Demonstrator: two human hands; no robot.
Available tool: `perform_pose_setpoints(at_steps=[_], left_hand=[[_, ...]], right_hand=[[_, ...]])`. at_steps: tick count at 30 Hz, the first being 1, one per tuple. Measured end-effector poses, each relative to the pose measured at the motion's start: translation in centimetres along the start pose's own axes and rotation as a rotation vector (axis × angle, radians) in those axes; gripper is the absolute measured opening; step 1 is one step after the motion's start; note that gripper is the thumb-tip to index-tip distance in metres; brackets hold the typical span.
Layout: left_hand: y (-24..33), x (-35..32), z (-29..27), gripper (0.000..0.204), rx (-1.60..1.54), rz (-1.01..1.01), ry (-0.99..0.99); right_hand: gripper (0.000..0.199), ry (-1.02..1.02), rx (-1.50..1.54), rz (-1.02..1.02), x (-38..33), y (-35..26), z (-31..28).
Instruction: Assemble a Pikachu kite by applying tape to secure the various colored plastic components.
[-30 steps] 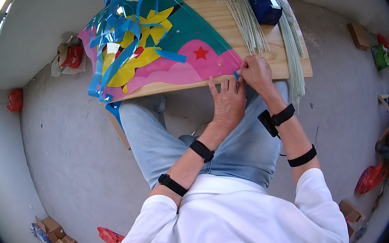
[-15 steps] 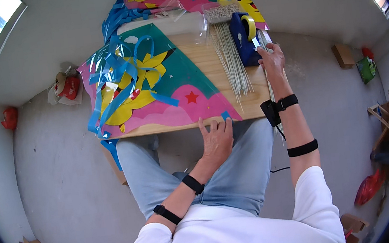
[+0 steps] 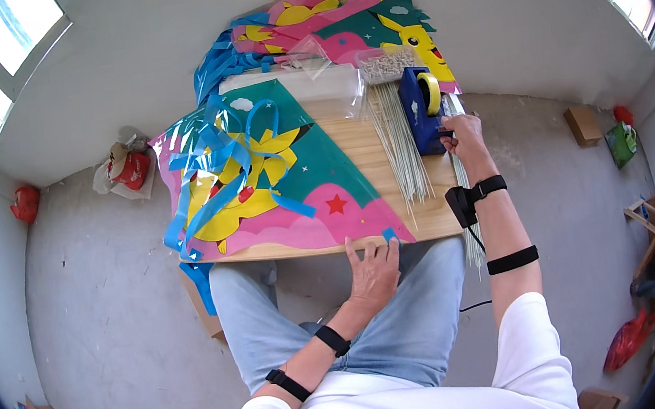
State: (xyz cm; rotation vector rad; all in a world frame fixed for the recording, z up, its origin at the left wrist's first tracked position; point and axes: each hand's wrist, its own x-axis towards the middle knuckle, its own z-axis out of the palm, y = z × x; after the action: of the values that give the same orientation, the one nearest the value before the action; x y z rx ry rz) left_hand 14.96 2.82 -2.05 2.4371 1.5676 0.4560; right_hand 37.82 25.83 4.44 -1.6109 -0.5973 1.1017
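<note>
A pink, green and yellow cartoon-printed kite sheet (image 3: 349, 181) lies on the wooden board across my lap, loose blue ribbons (image 3: 211, 186) tangled over its left part. My left hand (image 3: 374, 272) rests its outstretched fingertips at the sheet's near edge, beside a small blue tab (image 3: 389, 234) at the right corner. To the right stands a blue tape dispenser (image 3: 417, 112) carrying a yellowish tape roll (image 3: 432, 93). At its near end my right hand (image 3: 467, 141) is closed, thumb and fingers pinched together. Whatever is between those fingers is too small to make out.
Thin pale sticks (image 3: 400, 146) lie left of the dispenser, below a clear box of small pieces (image 3: 389, 63). Clear plastic sheeting (image 3: 293, 94) and more printed sheets (image 3: 333, 20) cover the far side. A cardboard box (image 3: 582, 126) sits on the floor at right.
The view has tilted, so the board appears lower. My right hand's fingers, more spread before, have curled together at the dispenser's near end. My left hand stays at the sheet's corner.
</note>
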Motion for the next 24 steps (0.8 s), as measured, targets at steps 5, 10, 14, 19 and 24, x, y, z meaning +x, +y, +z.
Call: perform_pose_setpoints(at_steps=[5,10,14,19,24], left_hand=[[-0.1,-0.1,-0.1,0.069,0.007,-0.008,-0.017],[0.0,0.1,-0.3,0.068,-0.001,0.008,-0.004],[0.0,-0.1,-0.3,0.069,0.011,0.001,-0.018],[0.1,0.1,-0.3,0.069,0.011,0.013,-0.019],[-0.1,-0.1,-0.2,0.069,0.032,0.016,-0.002]], right_hand=[[0.018,-0.139,0.283,-0.039,-1.2,0.7,-0.8],[0.009,-0.217,0.283,-0.075,-0.7,3.2,-2.7],[0.005,-0.218,0.249,-0.129,-1.1,4.7,-2.4],[0.012,-0.238,0.641,0.178,-1.0,7.5,-3.6],[0.013,-0.232,0.768,0.275,-3.5,6.7,-3.2]])
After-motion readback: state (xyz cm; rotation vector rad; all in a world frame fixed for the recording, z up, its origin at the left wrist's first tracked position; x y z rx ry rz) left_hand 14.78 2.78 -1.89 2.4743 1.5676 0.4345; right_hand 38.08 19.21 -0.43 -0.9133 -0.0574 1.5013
